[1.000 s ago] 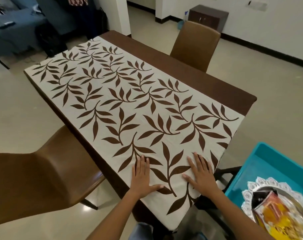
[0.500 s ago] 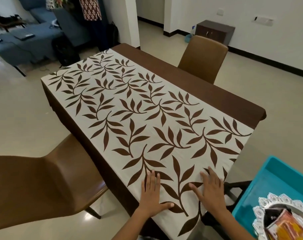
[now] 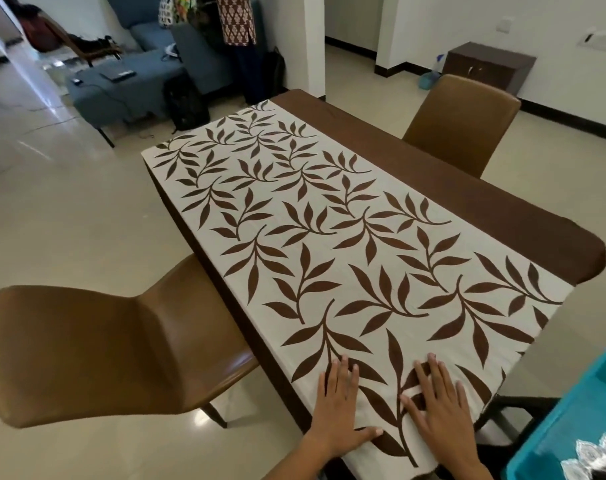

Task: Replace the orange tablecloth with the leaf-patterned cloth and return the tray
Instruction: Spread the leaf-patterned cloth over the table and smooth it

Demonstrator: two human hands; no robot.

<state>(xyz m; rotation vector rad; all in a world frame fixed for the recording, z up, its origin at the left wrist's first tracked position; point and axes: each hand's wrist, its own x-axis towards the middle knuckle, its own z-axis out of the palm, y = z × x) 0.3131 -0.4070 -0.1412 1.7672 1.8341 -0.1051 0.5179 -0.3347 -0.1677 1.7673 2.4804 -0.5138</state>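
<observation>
From the head camera I see the leaf-patterned cloth (image 3: 329, 244) spread flat along the brown table (image 3: 502, 216), covering most of the top and leaving a bare brown strip along the far long side. Its near end hangs over the table edge closest to me. My left hand (image 3: 338, 410) lies palm down on that near end, fingers straight and together, gripping nothing. My right hand (image 3: 440, 414) lies flat just beside it, fingers spread, also unclenched, with a small fold of cloth bunched by the thumb. One brown chair (image 3: 97, 351) stands at the table's left side, another brown chair (image 3: 464, 123) at the far side. At the lower right corner sits a turquoise bin (image 3: 571, 417) (cut by the frame), and on it the scalloped silver rim of the tray (image 3: 596, 457), well apart from the table top.
</observation>
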